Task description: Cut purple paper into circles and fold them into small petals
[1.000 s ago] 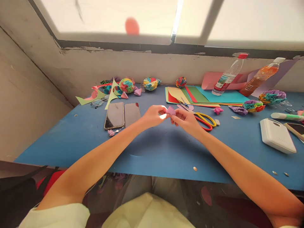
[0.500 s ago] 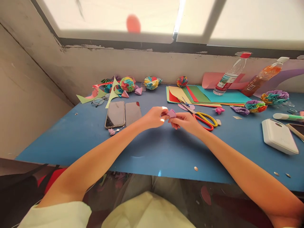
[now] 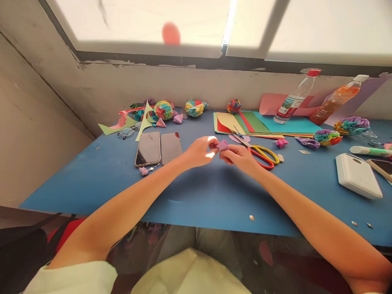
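Between my two hands is a small piece of folded purple paper (image 3: 223, 145), held just above the blue table (image 3: 196, 196). My left hand (image 3: 202, 152) pinches its left side with thumb and fingers. On its lower right, my right hand (image 3: 237, 156) grips it, fingers curled beneath. Scissors (image 3: 260, 153) with red and yellow handles lie just beyond my right hand, over a purple paper disc (image 3: 239, 139). Two phones (image 3: 148, 149) rest to the left of my left hand. My fingers hide part of the paper.
Coloured paper sheets (image 3: 269, 122) lie at the back under a water bottle (image 3: 293, 98). An orange drink bottle (image 3: 338, 100) stands beside it. Pleated paper balls (image 3: 195, 108) line the wall. Glasses (image 3: 126, 131) and green scraps lie left, a white power bank (image 3: 359, 175) right.
The purple paper has turned slightly between my fingers, and my right fingers have drawn in closer around it. The whole view has shifted a little; the table items stay put.
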A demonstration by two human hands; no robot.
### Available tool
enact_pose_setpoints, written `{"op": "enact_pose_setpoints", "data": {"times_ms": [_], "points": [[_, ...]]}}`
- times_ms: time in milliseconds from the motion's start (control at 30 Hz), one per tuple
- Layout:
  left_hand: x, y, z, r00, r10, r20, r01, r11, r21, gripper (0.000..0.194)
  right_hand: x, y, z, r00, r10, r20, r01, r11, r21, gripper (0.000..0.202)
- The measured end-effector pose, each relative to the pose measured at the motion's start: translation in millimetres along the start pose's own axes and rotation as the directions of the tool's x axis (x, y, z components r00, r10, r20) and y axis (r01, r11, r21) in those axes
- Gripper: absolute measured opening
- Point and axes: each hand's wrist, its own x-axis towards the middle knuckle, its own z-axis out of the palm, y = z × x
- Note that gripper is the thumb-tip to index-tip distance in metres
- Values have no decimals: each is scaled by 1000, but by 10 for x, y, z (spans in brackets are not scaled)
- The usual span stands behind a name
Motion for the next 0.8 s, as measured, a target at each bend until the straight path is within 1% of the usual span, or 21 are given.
{"op": "enact_pose_setpoints", "data": {"times_ms": [67, 133, 200, 300, 367, 467, 633, 733, 800], "points": [[-4, 16, -5, 1000, -28, -3, 28, 1000, -5, 10, 0, 10, 11, 1000, -7, 17, 7, 1000, 16, 17], [-12, 30, -11, 999, -49, 2, 49, 999, -1, 10, -6, 24, 29, 999, -31, 35, 32, 999, -20, 16], [-21, 39, -17, 998, -62, -3, 62, 998, 21, 11, -15, 29, 46, 996, -87, 18, 89, 988, -124, 15], [-27, 40, -18, 997, -75, -24, 76, 995, 60, 9, -22, 29, 62, 981, -190, -37, 171, 940, -295, 17], [-26, 39, -15, 997, -77, -24, 79, 995, 58, 7, -19, 33, 63, 975, -215, -57, 184, 923, -337, 19], [-24, 41, -7, 998, -55, -17, 56, 998, 31, 6, -9, 49, 56, 977, -198, -85, 164, 940, -301, 16], [-22, 34, 16, 1000, 8, 0, -8, 1000, -7, 8, -8, 50, 55, 985, -120, -122, 92, 973, -212, 10], [-21, 20, 19, 1000, 13, 8, -12, 1000, -17, 9, -19, 38, 66, 988, -121, -92, 102, 977, -188, 12], [-20, 10, 15, 1000, 1, 16, -1, 1000, -16, 10, -22, 38, 67, 984, -154, -86, 131, 965, -226, 13]]}}
